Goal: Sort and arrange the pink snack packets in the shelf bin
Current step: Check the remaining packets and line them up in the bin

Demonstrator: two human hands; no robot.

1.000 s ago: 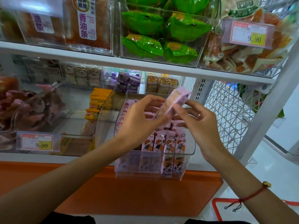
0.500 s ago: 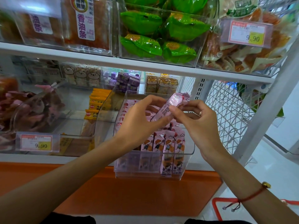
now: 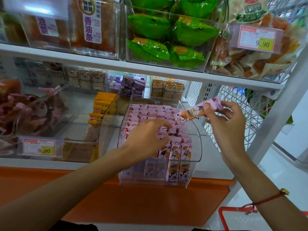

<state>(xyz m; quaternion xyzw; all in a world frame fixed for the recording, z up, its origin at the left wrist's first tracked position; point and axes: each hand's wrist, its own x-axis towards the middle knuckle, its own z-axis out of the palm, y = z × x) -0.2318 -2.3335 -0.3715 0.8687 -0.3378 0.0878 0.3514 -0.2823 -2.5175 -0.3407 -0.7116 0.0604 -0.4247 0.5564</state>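
Observation:
A clear plastic bin [image 3: 198, 152] juts out from the lower shelf, packed with upright rows of pink snack packets [image 3: 153, 112] printed with a cartoon child. My right hand [image 3: 225, 124] pinches one pink and orange packet [image 3: 195, 113] by its upper end and holds it tilted above the bin's right rear corner. My left hand [image 3: 146, 139] lies palm down inside the bin, fingers bent onto the tops of the packets in the middle rows; whether it grips any packet is hidden.
Left of the bin sits a clear bin of yellow packets [image 3: 101, 105] and one of dark snacks with a 9.90 price tag [image 3: 40, 147]. The upper shelf [image 3: 116, 64] carries bins of green packets [image 3: 166, 37]. A white wire panel [image 3: 233, 104] closes the right side.
My left hand let go of the raised packet and dropped onto the packets in the bin. My right hand carried that packet to the right, keeping it alone.

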